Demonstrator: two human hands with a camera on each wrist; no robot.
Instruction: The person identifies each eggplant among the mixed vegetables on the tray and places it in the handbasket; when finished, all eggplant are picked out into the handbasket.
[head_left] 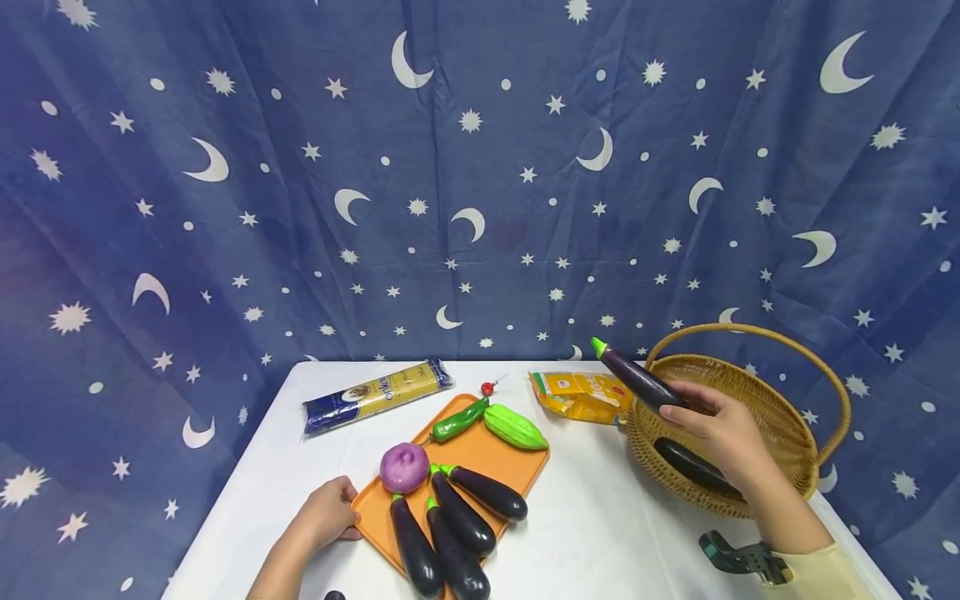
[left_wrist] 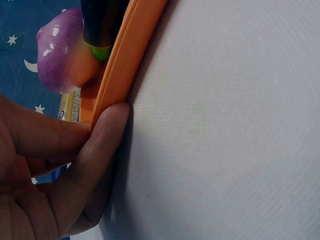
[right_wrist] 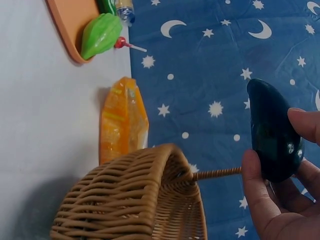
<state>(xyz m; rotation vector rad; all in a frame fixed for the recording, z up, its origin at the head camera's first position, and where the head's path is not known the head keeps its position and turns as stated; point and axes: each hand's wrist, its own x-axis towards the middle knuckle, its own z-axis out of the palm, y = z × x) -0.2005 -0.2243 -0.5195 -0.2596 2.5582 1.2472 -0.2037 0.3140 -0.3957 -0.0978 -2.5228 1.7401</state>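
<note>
My left hand pinches the left corner of an orange tray; in the left wrist view thumb and finger close on its rim. Several eggplants, a purple onion, a green pepper and a light green ridged vegetable lie on the tray. My right hand grips an eggplant by its thick end above the left part of a wicker basket. Another eggplant is in the basket.
Behind the tray lies a blue and yellow pasta packet. An orange bag rests left of the basket, whose handle arches upward. A small red item is by the tray's far corner. Starry blue cloth hangs behind the white table.
</note>
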